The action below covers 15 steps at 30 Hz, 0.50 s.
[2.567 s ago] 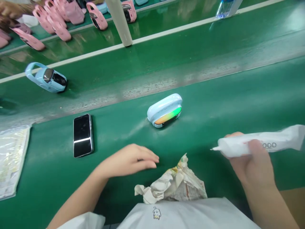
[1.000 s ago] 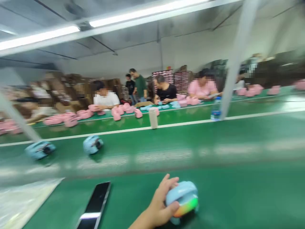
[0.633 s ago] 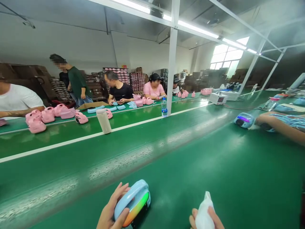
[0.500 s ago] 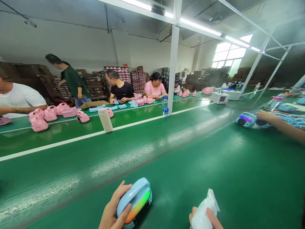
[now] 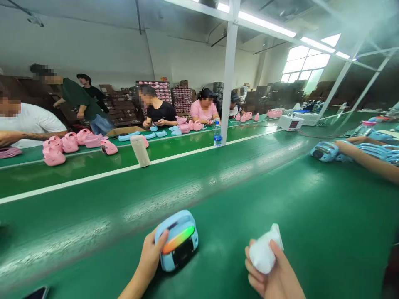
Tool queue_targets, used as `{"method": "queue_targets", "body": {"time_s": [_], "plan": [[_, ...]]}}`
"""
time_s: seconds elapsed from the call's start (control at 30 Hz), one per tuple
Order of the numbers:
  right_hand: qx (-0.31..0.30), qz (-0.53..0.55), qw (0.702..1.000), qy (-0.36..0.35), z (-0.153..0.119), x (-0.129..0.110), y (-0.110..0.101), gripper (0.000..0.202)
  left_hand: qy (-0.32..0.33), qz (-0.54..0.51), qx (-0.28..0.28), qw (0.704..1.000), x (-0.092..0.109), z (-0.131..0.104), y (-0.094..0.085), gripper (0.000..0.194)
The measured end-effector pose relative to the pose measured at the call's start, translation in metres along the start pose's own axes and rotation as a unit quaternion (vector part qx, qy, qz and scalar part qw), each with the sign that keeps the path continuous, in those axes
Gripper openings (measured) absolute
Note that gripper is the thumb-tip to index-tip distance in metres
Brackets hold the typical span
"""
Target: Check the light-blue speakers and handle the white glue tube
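Two hands are busy at the near edge of the green bench (image 5: 280, 199). The left hand (image 5: 151, 255) grips a blue speaker (image 5: 177, 241), its light glowing. The right hand (image 5: 271, 274) closes around a white tube (image 5: 263, 251), apart from the speaker; nothing looks applied yet.

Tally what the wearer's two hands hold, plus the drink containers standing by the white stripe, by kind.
blue lit speaker: 1, gripped by the left hand
white tube: 1, gripped by the right hand
beige tumbler: 1, upright
water bottle: 1, upright
Total: 4
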State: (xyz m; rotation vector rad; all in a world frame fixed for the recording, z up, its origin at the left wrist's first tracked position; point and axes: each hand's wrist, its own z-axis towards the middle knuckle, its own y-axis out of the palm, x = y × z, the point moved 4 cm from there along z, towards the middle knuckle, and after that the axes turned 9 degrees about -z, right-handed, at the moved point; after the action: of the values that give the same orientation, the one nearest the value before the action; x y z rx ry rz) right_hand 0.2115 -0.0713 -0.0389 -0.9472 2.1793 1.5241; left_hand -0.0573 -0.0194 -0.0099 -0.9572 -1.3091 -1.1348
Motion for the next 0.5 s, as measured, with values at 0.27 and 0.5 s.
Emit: {"method": "queue_targets", "body": {"time_s": [0.27,0.5], "plan": [[-0.022,-0.076,0.984,-0.159,0.013,-0.079,0.092,0.039,0.045,-0.162,0.011,0.986,0.090,0.010,0.035,0.031],[-0.091,-0.201,0.887,-0.406,-0.006,-0.095,0.135,0.024,-0.006,-0.313,0.027,0.949,0.125,-0.020,0.027,0.019]]}}
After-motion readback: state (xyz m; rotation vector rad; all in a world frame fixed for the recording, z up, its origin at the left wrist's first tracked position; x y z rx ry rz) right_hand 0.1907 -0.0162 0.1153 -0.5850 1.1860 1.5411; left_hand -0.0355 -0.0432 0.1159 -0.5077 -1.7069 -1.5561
